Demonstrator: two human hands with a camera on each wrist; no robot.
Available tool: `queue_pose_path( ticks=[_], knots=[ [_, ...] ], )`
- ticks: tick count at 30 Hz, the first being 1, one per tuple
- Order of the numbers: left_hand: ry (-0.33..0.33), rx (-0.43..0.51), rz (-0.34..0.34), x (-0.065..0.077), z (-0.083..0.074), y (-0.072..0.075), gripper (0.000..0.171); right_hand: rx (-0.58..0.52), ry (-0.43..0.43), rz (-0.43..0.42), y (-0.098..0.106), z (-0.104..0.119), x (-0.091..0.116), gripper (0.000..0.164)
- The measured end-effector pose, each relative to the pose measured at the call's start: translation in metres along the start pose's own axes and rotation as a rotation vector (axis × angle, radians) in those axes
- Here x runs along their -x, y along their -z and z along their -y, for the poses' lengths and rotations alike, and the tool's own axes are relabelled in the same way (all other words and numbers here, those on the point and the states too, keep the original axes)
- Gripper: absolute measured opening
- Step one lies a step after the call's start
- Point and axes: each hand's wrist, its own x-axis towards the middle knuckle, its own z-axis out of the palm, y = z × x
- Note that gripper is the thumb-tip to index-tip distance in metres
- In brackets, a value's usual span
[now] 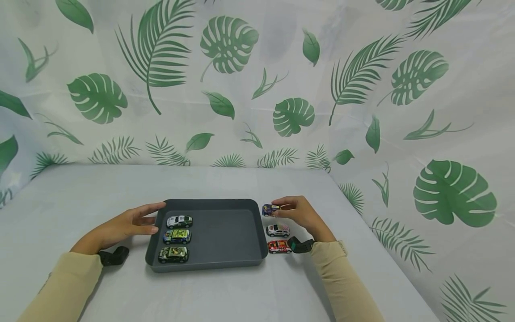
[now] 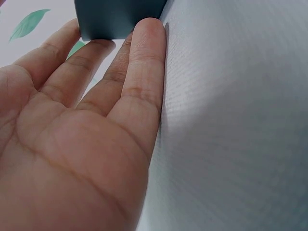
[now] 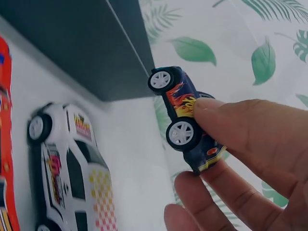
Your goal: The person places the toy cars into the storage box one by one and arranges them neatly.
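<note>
A dark grey rectangular tray (image 1: 229, 237) lies on the table. Inside, along its left side, are a white-and-green toy car (image 1: 179, 221), a yellow-green and blue one (image 1: 177, 236) and a dark camouflage one (image 1: 174, 254). My left hand (image 1: 128, 226) touches the tray's left wall with extended fingers, seen also in the left wrist view. Beyond the tray's right side, my right hand (image 1: 299, 212) pinches a dark blue toy car (image 3: 182, 113) with flame markings between thumb and fingers. The right wrist view shows it tilted and held up off the table.
To the right of the tray stand a white toy car (image 1: 278, 230) with a checked pattern and a red toy car (image 1: 279, 247), close to my right wrist. A leaf-printed cloth (image 1: 257, 89) hangs behind the white-covered table (image 1: 225, 295) and along its right side.
</note>
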Motion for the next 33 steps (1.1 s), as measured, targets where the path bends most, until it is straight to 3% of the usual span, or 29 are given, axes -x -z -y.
queue_pose_path(
  ticks=[12, 33],
  knots=[
    [0.003, 0.004, -0.002, 0.000, 0.002, 0.001, 0.087, -0.091, 0.075, 0.043, -0.010, 0.009, 0.001, 0.036],
    [0.018, 0.005, -0.004, 0.000, 0.003, 0.002, 0.087, -0.135, 0.033, 0.070, -0.038, 0.038, -0.008, 0.033]
  ],
)
